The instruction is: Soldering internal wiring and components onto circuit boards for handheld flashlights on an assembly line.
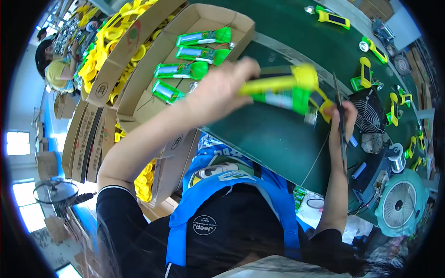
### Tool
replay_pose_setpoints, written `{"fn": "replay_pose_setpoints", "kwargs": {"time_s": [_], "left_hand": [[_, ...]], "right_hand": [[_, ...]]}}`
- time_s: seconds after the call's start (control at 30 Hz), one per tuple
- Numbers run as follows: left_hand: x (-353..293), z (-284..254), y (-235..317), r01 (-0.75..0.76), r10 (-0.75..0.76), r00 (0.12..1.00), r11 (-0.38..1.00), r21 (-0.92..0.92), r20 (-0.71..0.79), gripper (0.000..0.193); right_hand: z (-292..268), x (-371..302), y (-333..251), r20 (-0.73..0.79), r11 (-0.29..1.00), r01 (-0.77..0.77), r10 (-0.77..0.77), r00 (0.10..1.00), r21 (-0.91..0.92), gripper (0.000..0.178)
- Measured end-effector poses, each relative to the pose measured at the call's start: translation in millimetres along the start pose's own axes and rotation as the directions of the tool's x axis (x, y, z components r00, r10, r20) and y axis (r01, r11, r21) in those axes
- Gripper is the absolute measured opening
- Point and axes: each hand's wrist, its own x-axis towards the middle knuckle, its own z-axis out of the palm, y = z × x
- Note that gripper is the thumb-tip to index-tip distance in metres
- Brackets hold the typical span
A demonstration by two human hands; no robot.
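Note:
My left hand (225, 88) is closed on a yellow-and-green lamp housing (278, 85), which is blurred by motion. Its yellow frame lies above a green part with a battery in it. To the right, my right hand (344, 121) is closed round a long thin dark tool (342, 109), perhaps tweezers, that points away from me. Close to those fingers is another yellow piece with a dark solar panel (320, 99); whether they touch it I cannot tell. Under both hands lies the green work surface (273, 143).
A cardboard box (134, 99) at the left holds several green housings with batteries (183, 71). Beside it, another box is heaped with yellow frames (99, 53). Finished-looking yellow-green lamps (366, 72) line the far right, near a black fan (366, 111), a solder reel (397, 162) and a pale green fan (399, 204).

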Motion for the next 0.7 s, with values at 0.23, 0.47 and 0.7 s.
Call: {"fn": "replay_pose_setpoints", "kwargs": {"time_s": [0.23, 0.47, 0.7], "left_hand": [[167, 67, -55, 0.307, -0.297, 0.948, 0.948, 0.086, -0.111, 0.047], [205, 126, -57, 0.336, -0.303, 0.92, 0.936, 0.102, -0.249, 0.064], [63, -68, -63, 0.255, -0.271, 0.962, 0.85, 0.461, -0.033, 0.007]], "right_hand": [[-4, -59, -15, -0.118, 0.996, -0.019, 0.03, 0.993, 0.092, 0.028], [-1, -56, -7, -0.077, 0.985, -0.016, 0.03, 0.997, 0.173, 0.03], [-19, -61, 8, -0.141, 0.989, 0.063, -0.044, 0.989, 0.137, 0.032]]}}
